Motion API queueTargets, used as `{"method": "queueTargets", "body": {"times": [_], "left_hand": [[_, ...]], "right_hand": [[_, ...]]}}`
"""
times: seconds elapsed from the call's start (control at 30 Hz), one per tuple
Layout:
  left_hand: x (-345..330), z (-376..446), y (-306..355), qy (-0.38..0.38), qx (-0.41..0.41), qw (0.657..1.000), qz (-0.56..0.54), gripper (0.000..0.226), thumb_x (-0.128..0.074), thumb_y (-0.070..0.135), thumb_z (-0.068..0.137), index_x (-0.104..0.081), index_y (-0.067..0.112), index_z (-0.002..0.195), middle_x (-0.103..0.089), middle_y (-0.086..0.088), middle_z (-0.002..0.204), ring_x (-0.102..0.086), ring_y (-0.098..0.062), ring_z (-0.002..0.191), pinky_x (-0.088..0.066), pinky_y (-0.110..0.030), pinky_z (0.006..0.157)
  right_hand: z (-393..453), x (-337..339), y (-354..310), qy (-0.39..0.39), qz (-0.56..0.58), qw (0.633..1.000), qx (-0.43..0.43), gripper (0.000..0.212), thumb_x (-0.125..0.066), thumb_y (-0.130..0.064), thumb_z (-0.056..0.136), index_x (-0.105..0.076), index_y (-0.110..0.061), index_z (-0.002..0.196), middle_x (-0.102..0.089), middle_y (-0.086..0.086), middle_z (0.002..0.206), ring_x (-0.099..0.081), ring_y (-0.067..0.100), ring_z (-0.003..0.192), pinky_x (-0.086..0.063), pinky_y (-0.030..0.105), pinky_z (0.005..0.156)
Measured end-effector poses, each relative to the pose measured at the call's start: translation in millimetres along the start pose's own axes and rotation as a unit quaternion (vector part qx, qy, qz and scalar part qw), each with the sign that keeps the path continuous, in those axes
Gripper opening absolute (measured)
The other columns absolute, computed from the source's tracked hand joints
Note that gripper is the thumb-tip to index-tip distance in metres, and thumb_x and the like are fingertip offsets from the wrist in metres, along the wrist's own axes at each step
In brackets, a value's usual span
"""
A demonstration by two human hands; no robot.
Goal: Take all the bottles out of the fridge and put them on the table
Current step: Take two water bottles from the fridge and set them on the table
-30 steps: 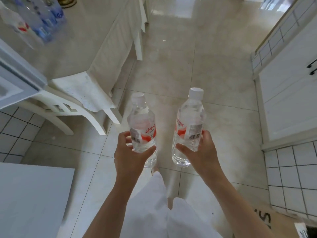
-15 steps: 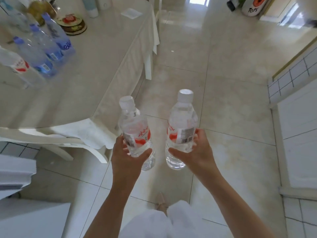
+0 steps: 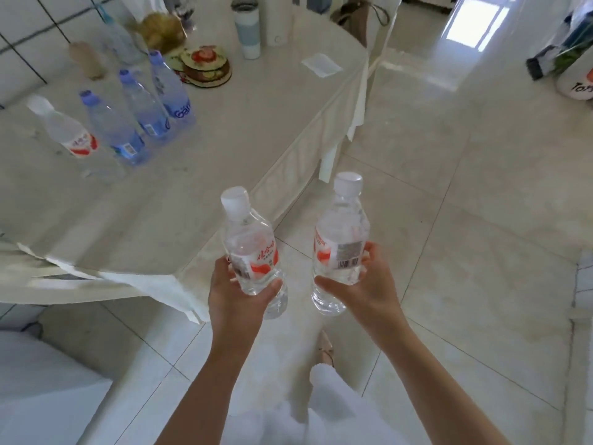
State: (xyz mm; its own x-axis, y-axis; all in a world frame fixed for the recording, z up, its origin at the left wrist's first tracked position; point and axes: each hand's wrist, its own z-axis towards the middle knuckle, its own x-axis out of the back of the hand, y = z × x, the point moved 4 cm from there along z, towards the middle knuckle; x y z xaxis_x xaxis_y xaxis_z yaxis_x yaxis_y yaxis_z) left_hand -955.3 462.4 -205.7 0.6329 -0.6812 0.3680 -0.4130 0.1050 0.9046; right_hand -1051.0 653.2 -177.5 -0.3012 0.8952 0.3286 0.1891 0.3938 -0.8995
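My left hand (image 3: 236,298) grips a clear water bottle (image 3: 248,242) with a white cap and red-white label, held upright just past the near edge of the table (image 3: 224,149). In my right hand (image 3: 362,285) is a second, matching bottle (image 3: 341,239), upright over the floor to the right of the table. On the table's left part stand three blue-capped bottles (image 3: 144,104) in a row and one white-capped, red-labelled bottle (image 3: 65,128).
The table also carries a flowered tin (image 3: 205,64), a grey-white tumbler (image 3: 247,27), a white napkin (image 3: 321,64) and a yellowish object (image 3: 162,30). A white chair (image 3: 64,277) sits under the table's near-left edge. Bags (image 3: 564,56) stand on the tiled floor at far right.
The view has swung up and left toward the table, so more of its top and the standing bottles show. Both hands still hold their bottles upright, now nearer the table edge.
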Motion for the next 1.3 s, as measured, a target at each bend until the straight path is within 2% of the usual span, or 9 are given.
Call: {"method": "queueTargets", "body": {"times": [0.1,0.4,0.57,0.7,0.8,0.87,1.03,1.17,1.3], "left_hand": [[-18.4,29.0,21.4,0.059,0.007,0.998,-0.010,0.065,-0.092,0.027,0.057,-0.050,0.031,0.106,-0.065,0.010,0.100,-0.065,-0.016,0.094,-0.055,-0.045,0.086],[-23.9,108.5,50.4,0.180,0.042,0.982,-0.034,0.066,-0.092,0.024,0.055,-0.051,0.020,0.106,-0.067,0.008,0.096,-0.065,-0.013,0.089,-0.056,-0.045,0.081],[-15.3,165.0,52.8,0.226,0.063,0.970,-0.062,0.073,-0.092,0.015,0.054,-0.048,0.026,0.111,-0.065,0.013,0.096,-0.065,-0.007,0.087,-0.056,-0.037,0.081],[-5.8,219.0,54.6,0.249,0.066,0.964,-0.071,0.079,-0.092,0.014,0.053,-0.046,0.034,0.113,-0.064,0.019,0.096,-0.063,0.001,0.085,-0.049,-0.024,0.080],[6.1,260.1,55.6,0.275,0.054,0.960,-0.024,0.082,-0.094,0.018,0.050,-0.041,0.035,0.110,-0.062,0.014,0.100,-0.061,-0.011,0.090,-0.042,-0.016,0.077],[10.8,280.1,53.8,0.285,0.055,0.957,-0.014,0.081,-0.095,0.018,0.049,-0.040,0.036,0.106,-0.061,0.011,0.100,-0.060,-0.014,0.090,-0.040,-0.013,0.072],[21.7,331.0,53.1,0.317,0.076,0.946,-0.002,0.078,-0.094,0.019,0.049,-0.041,0.037,0.102,-0.064,0.006,0.098,-0.061,-0.019,0.087,-0.047,-0.029,0.077],[22.3,370.7,53.6,0.331,0.104,0.937,-0.025,0.071,-0.092,0.019,0.053,-0.044,0.037,0.102,-0.067,0.006,0.099,-0.063,-0.018,0.087,-0.049,-0.030,0.077],[19.4,404.1,52.9,0.348,0.123,0.929,-0.038,0.062,-0.087,0.017,0.059,-0.047,0.033,0.103,-0.067,0.007,0.097,-0.062,-0.020,0.086,-0.040,-0.025,0.071]], "right_hand": [[57.0,3.8,-22.7,-0.044,-0.026,0.998,0.023,0.073,-0.091,-0.026,0.053,-0.046,-0.025,0.111,-0.067,-0.004,0.103,-0.067,0.011,0.092,-0.056,0.042,0.084],[185.0,-28.5,-83.6,-0.098,-0.059,0.990,0.078,0.071,-0.090,-0.017,0.055,-0.041,-0.031,0.103,-0.055,-0.019,0.094,-0.057,-0.005,0.084,-0.046,0.022,0.068],[245.8,-73.4,-106.8,-0.161,-0.084,0.978,0.101,0.076,-0.090,-0.016,0.056,-0.044,-0.027,0.115,-0.057,-0.021,0.097,-0.056,-0.004,0.089,-0.048,0.028,0.079],[293.0,-119.6,-126.1,-0.200,-0.123,0.965,0.114,0.065,-0.089,-0.020,0.056,-0.047,-0.033,0.103,-0.063,-0.015,0.094,-0.057,-0.007,0.083,-0.041,0.011,0.063],[321.2,-155.8,-146.9,-0.227,-0.136,0.956,0.124,0.065,-0.088,-0.019,0.056,-0.046,-0.033,0.104,-0.062,-0.015,0.092,-0.056,-0.010,0.080,-0.038,0.005,0.056],[332.6,-172.8,-155.5,-0.241,-0.138,0.951,0.133,0.068,-0.087,-0.018,0.057,-0.045,-0.035,0.107,-0.061,-0.018,0.093,-0.055,-0.011,0.081,-0.038,0.007,0.057],[370.2,-218.4,-171.0,-0.269,-0.138,0.943,0.136,0.072,-0.088,-0.014,0.054,-0.044,-0.042,0.104,-0.064,-0.021,0.093,-0.062,-0.006,0.084,-0.049,0.024,0.071],[401.3,-249.3,-189.1,-0.294,-0.147,0.930,0.167,0.072,-0.088,-0.006,0.056,-0.044,-0.036,0.105,-0.060,-0.023,0.091,-0.056,-0.017,0.080,-0.040,0.005,0.063],[430.7,-279.7,-201.7,-0.315,-0.150,0.922,0.168,0.073,-0.089,-0.010,0.056,-0.042,-0.033,0.108,-0.058,-0.024,0.092,-0.057,-0.009,0.083,-0.041,0.012,0.066]]}}
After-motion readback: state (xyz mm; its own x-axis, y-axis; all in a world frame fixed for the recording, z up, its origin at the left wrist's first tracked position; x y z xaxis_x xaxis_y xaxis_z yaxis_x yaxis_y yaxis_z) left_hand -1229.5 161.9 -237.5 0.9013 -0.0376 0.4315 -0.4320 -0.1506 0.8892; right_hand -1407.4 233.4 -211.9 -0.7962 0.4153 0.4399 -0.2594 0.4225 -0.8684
